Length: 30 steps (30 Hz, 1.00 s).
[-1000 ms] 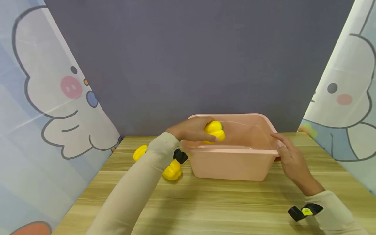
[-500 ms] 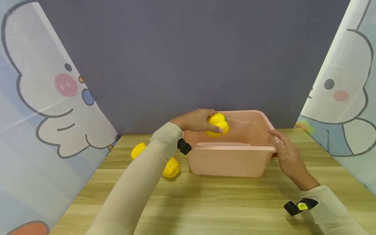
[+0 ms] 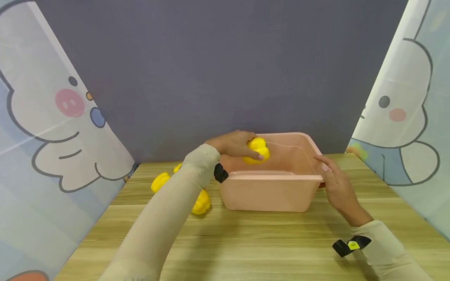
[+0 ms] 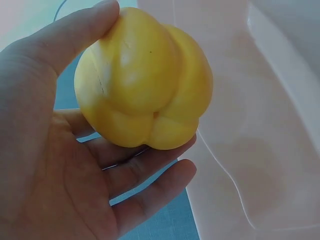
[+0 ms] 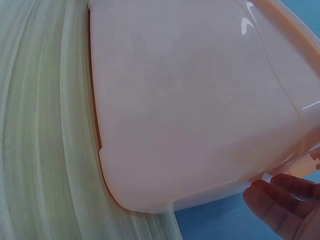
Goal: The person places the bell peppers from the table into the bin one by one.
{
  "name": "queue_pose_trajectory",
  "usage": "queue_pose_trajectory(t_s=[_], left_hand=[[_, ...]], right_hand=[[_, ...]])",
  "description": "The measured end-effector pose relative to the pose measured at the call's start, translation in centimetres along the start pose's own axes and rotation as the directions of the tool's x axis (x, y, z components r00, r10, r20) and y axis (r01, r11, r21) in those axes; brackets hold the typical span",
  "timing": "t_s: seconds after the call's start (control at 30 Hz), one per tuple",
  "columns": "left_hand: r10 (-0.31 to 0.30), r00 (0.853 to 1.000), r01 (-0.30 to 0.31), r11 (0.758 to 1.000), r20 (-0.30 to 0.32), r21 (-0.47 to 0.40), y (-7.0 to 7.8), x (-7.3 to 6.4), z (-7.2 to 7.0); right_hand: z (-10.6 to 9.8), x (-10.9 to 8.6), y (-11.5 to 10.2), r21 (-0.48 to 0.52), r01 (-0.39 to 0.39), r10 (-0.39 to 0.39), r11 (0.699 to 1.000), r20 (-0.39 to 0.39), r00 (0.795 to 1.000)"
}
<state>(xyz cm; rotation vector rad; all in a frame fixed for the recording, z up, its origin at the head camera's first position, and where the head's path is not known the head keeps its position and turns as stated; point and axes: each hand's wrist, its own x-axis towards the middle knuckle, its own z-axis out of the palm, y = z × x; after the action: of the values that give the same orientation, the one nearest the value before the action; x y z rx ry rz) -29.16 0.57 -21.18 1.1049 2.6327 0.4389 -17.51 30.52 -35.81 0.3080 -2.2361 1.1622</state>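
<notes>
My left hand (image 3: 234, 145) holds a yellow bell pepper (image 3: 259, 150) over the left part of a pink plastic basin (image 3: 267, 195). In the left wrist view the thumb lies along one side of the pepper (image 4: 145, 75), and fingers support it from below; its lobed end faces the camera. On the right side, my right hand (image 3: 340, 189) grips the basin's rim, its fingers (image 5: 272, 205) reaching under the edge from outside. More yellow peppers lie on the table left of the basin: one at the far left (image 3: 160, 182), one nearer (image 3: 201, 203), one mostly behind the sleeve (image 3: 177, 168).
The basin stands on a wood-grain table (image 3: 246, 246) close to a dark grey panel (image 3: 225, 70) at the back. Cloth printed with cartoon animals hangs at the left (image 3: 38, 156) and the right (image 3: 397, 128).
The left hand has lifted the pepper slightly and carried it a little to the right over the basin. The right hand stays at the rim. The head view has shifted a little.
</notes>
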Motion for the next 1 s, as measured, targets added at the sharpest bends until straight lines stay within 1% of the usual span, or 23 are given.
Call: queue_pose_trajectory(t_s=[0.1, 0.4, 0.63, 0.77, 1.0], left_hand=[[0.008, 1.0, -0.008, 1.0, 0.003, 0.01, 0.1, 0.3, -0.1], [0.033, 0.999, -0.033, 0.999, 0.002, 0.002, 0.9, 1.1, 0.0], [0.045, 0.999, -0.045, 0.999, 0.018, -0.01, 1.4, 1.5, 0.3], [0.054, 0.998, -0.054, 0.998, 0.027, -0.015, 1.5, 1.7, 0.3], [0.066, 0.998, -0.066, 0.998, 0.022, 0.002, 1.7, 1.9, 0.5]], right_hand=[[0.0, 0.0, 0.1, 0.0, 0.004, -0.004, 1.0, -0.005, 1.0], [0.0, 0.1, 0.2, 0.002, 0.009, -0.009, 1.0, -0.009, 1.0], [0.1, -0.1, 0.2, -0.009, 0.004, -0.004, 1.0, -0.019, 1.0], [0.1, -0.1, 0.2, -0.005, 0.006, -0.006, 1.0, -0.014, 1.0], [0.1, 0.0, 0.1, 0.005, 0.012, -0.012, 1.0, -0.009, 1.0]])
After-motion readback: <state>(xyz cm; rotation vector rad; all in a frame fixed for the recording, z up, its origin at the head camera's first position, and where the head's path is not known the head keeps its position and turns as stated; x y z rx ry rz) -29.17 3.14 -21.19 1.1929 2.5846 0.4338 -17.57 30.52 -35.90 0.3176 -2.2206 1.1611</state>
